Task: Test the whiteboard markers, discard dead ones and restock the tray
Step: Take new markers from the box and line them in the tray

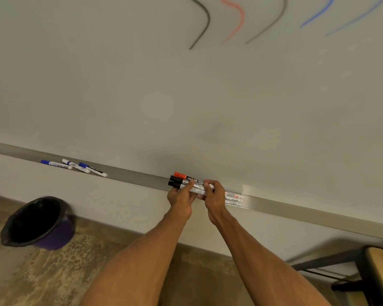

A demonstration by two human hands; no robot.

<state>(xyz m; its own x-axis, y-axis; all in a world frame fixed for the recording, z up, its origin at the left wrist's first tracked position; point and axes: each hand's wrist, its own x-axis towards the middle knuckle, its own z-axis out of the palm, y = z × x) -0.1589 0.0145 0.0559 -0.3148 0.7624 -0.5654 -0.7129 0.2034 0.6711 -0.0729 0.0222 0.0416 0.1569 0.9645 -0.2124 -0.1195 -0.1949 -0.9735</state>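
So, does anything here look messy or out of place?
Only slightly: the three blue-capped markers at the left of the tray lie overlapping and askew rather than lined up. On the whiteboard, the far-right blue stroke is much fainter than the rest. Nothing looks spilled or broken.

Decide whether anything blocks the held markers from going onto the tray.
Nothing visible does. The left hand and right hand hold the markers right at the tray; the blue markers lie apart, further left.
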